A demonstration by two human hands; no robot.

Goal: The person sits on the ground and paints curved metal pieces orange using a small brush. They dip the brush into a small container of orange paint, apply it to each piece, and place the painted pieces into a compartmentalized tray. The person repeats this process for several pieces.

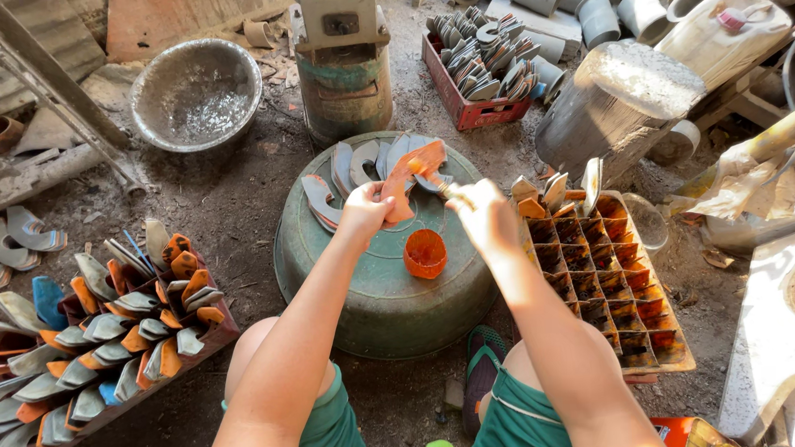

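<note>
Dirt-floor workshop. Above an overturned green basin (382, 287), the left hand (366, 211) grips a curved orange-coated blade (402, 183); the right hand (482, 213), closed on a small brush (441, 188), touches it. An orange cup (425, 253) stands below, a compartmented crate (624, 285) at right.

metal basin (197, 96), red crate (467, 113) of blades, grey pipes (616, 8), plastic jug (729, 30).

Left rack of blades (90, 353) cut off (frame edge), brush (445, 190) mostly hidden by right hand (482, 213)
</note>
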